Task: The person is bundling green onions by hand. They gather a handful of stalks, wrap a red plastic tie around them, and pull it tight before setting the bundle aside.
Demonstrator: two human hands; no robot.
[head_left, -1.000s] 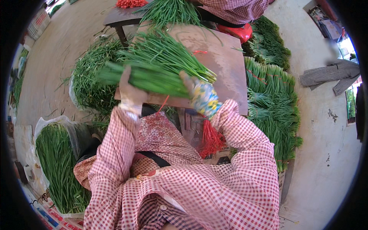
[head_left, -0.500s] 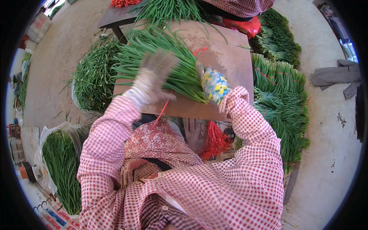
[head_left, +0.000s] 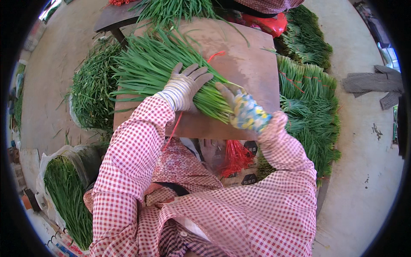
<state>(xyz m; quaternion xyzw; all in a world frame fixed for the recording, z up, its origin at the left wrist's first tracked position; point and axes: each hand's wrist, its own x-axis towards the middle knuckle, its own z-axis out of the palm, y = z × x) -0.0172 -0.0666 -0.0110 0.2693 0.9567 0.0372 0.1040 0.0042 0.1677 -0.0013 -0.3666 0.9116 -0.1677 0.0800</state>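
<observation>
A loose bunch of garlic chives [head_left: 150, 70] lies aslant on the brown tabletop [head_left: 252, 64], leafy ends at the far left, pale stalk ends toward the near right. My left hand [head_left: 186, 88], in a grey-and-white glove, rests across the top of the bunch with its fingers spread. At the stalk ends is my right hand [head_left: 245, 109], in a patterned blue, white and yellow glove, slightly blurred. Its grey fingers stretch over the ends, and its palm is turned to them. A red tie [head_left: 216, 55] shows beyond the bunch; another red strand [head_left: 173, 128] hangs at the near edge.
Tied chive bundles [head_left: 308, 103] are stacked right of the table. A heap of loose greens [head_left: 96, 88] stands at left, with a plastic bag of chives [head_left: 66, 188] nearer. Red ties [head_left: 235, 158] hang below the near edge. More chives [head_left: 175, 13] lie at the far end, near another person's checked clothing [head_left: 269, 5].
My left hand, blurred in motion before, now rests spread on the chives farther right. My right hand has moved slightly down around the stalk ends. The view has shifted a little.
</observation>
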